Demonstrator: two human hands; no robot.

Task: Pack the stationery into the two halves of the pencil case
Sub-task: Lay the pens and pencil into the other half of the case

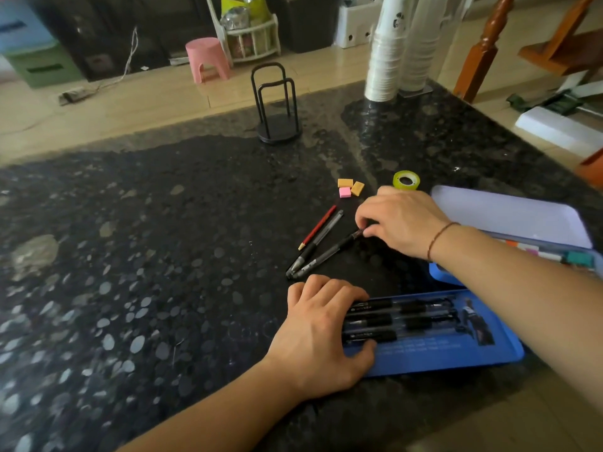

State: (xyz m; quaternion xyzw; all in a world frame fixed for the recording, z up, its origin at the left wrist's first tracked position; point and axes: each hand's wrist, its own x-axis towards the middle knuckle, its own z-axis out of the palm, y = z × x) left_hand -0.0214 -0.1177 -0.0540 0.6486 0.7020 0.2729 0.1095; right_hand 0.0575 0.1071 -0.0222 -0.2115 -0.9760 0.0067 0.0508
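Observation:
The blue pencil case lies open on the dark stone counter. Its near half (pixel 456 357) holds three black pens (pixel 408 319) side by side. My left hand (pixel 323 334) rests flat on that half's left end, over the pen caps. The far half (pixel 509 216) shows a pale lid, with small coloured items (pixel 554 254) along its near edge. My right hand (pixel 404 223) pinches the end of a black pen (pixel 329 251) lying on the counter. Beside it lie another black pen (pixel 318 241) and a red pencil (pixel 318 228).
Three small erasers (pixel 349 187), two orange and one pink, and a yellow-green tape roll (pixel 406 180) lie beyond the pens. A black wire stand (pixel 275 106) and a stack of white paper cups (pixel 385 50) stand farther back. The counter edge runs close on the right.

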